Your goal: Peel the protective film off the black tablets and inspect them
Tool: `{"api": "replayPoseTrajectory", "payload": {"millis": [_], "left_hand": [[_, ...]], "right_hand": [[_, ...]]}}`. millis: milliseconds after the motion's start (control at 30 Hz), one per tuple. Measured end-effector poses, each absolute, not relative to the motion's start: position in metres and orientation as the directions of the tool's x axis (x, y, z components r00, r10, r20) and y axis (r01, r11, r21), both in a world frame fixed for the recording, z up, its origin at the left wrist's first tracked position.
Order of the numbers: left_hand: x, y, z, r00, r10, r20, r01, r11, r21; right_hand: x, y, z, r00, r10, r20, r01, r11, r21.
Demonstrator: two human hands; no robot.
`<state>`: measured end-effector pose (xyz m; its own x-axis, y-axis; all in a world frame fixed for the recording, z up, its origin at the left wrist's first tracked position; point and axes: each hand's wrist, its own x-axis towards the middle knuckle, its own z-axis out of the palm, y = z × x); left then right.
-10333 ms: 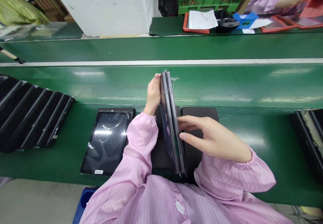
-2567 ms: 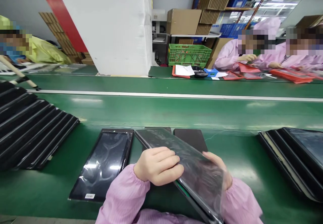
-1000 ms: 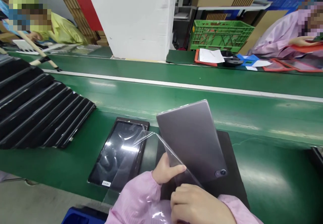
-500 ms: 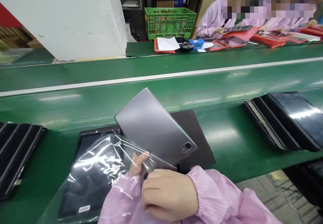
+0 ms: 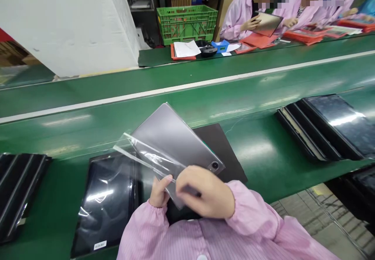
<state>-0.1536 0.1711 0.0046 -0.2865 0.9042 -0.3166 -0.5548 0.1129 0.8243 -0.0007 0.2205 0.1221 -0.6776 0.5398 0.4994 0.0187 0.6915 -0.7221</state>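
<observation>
A grey tablet [image 5: 172, 135] lies tilted, its back and camera facing up, above a dark flat pad [image 5: 230, 154]. My left hand [image 5: 159, 191] grips its near-left edge, thumb on top. A clear plastic film [image 5: 149, 156] runs across the tablet's left part, its loose end sticking out past the edge. My right hand [image 5: 205, 191] is closed with curled fingers at the film's near end, over the tablet's lower part; its fingertips are partly hidden. Left of my hands lies a dark-screened tablet [image 5: 108, 197] with a small white label.
Dark tablets are stacked at the left [image 5: 20, 189] and in a leaning row [image 5: 325, 131] at the right. Behind the green bench [image 5: 258, 154] runs a raised ledge with a white stripe [image 5: 164, 90]. Across it are a green crate [image 5: 187, 23] and co-workers in pink sleeves [image 5: 234, 17].
The clear film, spread wide over the left tablet before, is now gathered into a narrower piece across the grey tablet. My right hand has moved slightly up and right. The view has shifted.
</observation>
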Motion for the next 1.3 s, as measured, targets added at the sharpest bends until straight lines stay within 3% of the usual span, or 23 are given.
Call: {"api": "replayPoseTrajectory", "payload": {"millis": [133, 233, 400, 467, 633, 767, 867, 967, 1033, 1133, 1200, 1300], "left_hand": [[-0.153, 0.174, 0.005, -0.287, 0.874, -0.392, -0.607, 0.151, 0.781], [-0.154, 0.175, 0.006, -0.274, 0.865, -0.421, -0.613, 0.18, 0.769], [-0.155, 0.177, 0.019, -0.35, 0.827, -0.44, -0.565, 0.188, 0.803], [-0.153, 0.178, 0.025, -0.382, 0.813, -0.44, -0.526, 0.2, 0.827], [-0.149, 0.176, 0.031, -0.375, 0.836, -0.4, -0.481, 0.194, 0.855], [-0.159, 0.164, 0.034, -0.364, 0.812, -0.457, -0.472, 0.262, 0.842], [-0.173, 0.152, 0.032, -0.382, 0.786, -0.487, -0.448, 0.303, 0.841], [-0.182, 0.144, 0.024, -0.439, 0.75, -0.495, -0.471, 0.278, 0.838], [-0.185, 0.142, 0.017, -0.491, 0.704, -0.514, -0.506, 0.25, 0.825], [-0.184, 0.141, 0.011, -0.532, 0.65, -0.542, -0.561, 0.209, 0.801], [-0.182, 0.14, 0.009, -0.539, 0.642, -0.546, -0.584, 0.183, 0.791], [-0.181, 0.14, 0.009, -0.535, 0.642, -0.549, -0.612, 0.155, 0.776]], "right_hand": [[0.032, 0.25, 0.121, -0.295, 0.824, 0.484, 0.248, 0.555, -0.794], [0.054, 0.257, 0.1, -0.077, 0.928, 0.365, 0.203, 0.373, -0.906], [0.058, 0.232, 0.063, -0.201, 0.976, -0.087, 0.047, -0.079, -0.996], [0.054, 0.22, 0.056, -0.181, 0.972, -0.151, 0.02, -0.15, -0.988], [0.056, 0.216, 0.052, -0.007, 0.995, -0.101, -0.106, -0.101, -0.989], [0.085, 0.235, 0.057, 0.239, 0.971, 0.009, -0.149, 0.046, -0.988], [0.111, 0.238, 0.064, 0.471, 0.853, 0.226, -0.015, 0.264, -0.964], [0.127, 0.225, 0.067, 0.6, 0.626, 0.499, 0.251, 0.445, -0.86], [0.132, 0.214, 0.064, 0.505, 0.578, 0.641, 0.405, 0.497, -0.768], [0.135, 0.205, 0.054, 0.087, 0.615, 0.784, 0.522, 0.642, -0.562], [0.133, 0.206, 0.042, -0.218, 0.545, 0.81, 0.509, 0.771, -0.382], [0.125, 0.208, 0.021, -0.481, 0.42, 0.769, 0.44, 0.875, -0.203]]}}
